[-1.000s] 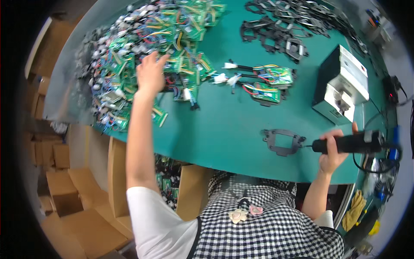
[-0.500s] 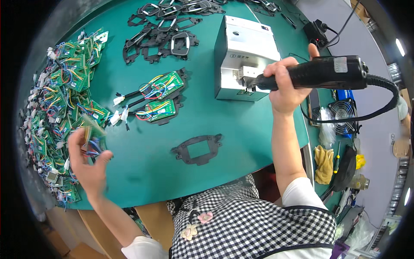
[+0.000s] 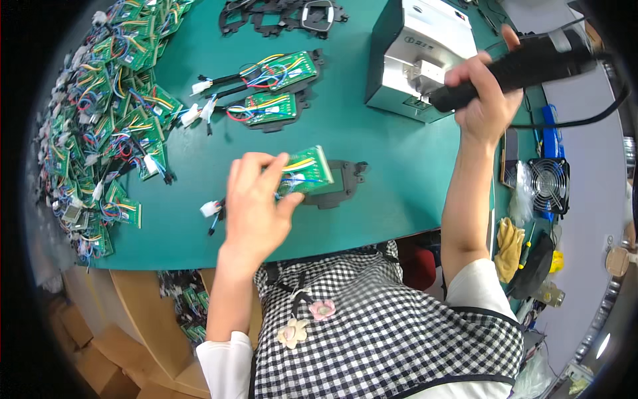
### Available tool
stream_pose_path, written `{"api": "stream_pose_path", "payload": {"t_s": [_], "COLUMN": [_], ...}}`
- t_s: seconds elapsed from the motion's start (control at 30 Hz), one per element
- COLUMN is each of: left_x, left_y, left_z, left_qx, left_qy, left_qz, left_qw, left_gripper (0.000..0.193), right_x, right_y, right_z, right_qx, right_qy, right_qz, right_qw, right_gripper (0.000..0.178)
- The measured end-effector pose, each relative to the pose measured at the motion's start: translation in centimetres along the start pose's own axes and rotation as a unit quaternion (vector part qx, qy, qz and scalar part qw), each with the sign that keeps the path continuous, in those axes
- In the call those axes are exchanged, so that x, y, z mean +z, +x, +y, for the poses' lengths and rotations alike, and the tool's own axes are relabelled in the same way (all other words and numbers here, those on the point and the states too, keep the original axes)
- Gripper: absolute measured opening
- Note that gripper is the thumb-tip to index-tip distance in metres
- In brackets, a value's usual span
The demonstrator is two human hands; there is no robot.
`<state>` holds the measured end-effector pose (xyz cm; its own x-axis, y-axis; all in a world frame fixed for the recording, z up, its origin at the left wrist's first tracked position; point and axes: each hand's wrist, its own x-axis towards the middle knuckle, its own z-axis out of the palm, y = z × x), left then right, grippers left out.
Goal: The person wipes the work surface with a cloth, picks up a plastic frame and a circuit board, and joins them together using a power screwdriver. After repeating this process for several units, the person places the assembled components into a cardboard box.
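My left hand (image 3: pixel 256 199) pinches a green circuit board (image 3: pixel 307 167) with yellow and blue wires, held over a black plastic frame (image 3: pixel 342 189) lying on the green table. The board's wires and white connector (image 3: pixel 210 209) hang out on the hand's other side. Closed around a black electric screwdriver (image 3: pixel 512 73), my right hand (image 3: pixel 488 100) holds its tip at the front of a silver box-shaped machine (image 3: pixel 419 53); whether it touches is hidden. Two wired boards (image 3: pixel 271 108) rest on black frames farther back.
A big heap of wired circuit boards (image 3: pixel 119 100) covers the table's left side. More black frames (image 3: pixel 272 18) lie at the far edge. On the right are a fan (image 3: pixel 548 185), yellow gloves (image 3: pixel 509 249) and a cable (image 3: pixel 578 123) from the screwdriver.
My left hand has come from the heap on the left to above the single black frame, carrying a board. The right hand still holds the screwdriver by the machine. The view has shifted.
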<state>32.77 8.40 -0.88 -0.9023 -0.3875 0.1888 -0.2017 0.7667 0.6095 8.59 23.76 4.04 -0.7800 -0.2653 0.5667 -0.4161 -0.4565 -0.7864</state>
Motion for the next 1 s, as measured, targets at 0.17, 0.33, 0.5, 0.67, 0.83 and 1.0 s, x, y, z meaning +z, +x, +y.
{"api": "stream_pose_path", "payload": {"t_s": [0.17,0.33,0.5,0.67,0.83,1.0], "left_x": [2.3,3.5,3.4,3.3,3.6,3.7], "left_y": [-0.3,0.2,0.5,0.4,0.6,0.6], "left_z": [1.0,1.0,1.2,1.6,1.3,1.6], "left_qx": [0.021,0.029,0.017,0.012,0.008,0.004], "left_qy": [0.006,0.006,0.0,-0.004,-0.014,-0.014], "left_qz": [-0.042,-0.068,-0.084,-0.095,-0.099,-0.094], "left_qw": [0.999,0.997,0.996,0.995,0.995,0.995], "left_gripper": [0.052,0.052,0.052,0.053,0.053,0.053], "right_x": [2.0,4.2,5.0,4.8,4.5,4.2], "right_y": [-6.7,-9.4,-9.3,-9.1,-9.4,-9.4], "right_z": [-1.3,-0.2,0.6,0.7,1.3,1.6], "right_qx": [0.021,0.08,0.121,0.1,0.105,0.153], "right_qy": [0.04,0.061,0.033,0.1,0.075,0.089], "right_qz": [0.008,-0.009,-0.031,-0.01,-0.021,-0.09], "right_qw": [0.999,0.995,0.992,0.99,0.991,0.98], "right_gripper": [0.069,0.081,0.083,0.087,0.083,0.068]}}
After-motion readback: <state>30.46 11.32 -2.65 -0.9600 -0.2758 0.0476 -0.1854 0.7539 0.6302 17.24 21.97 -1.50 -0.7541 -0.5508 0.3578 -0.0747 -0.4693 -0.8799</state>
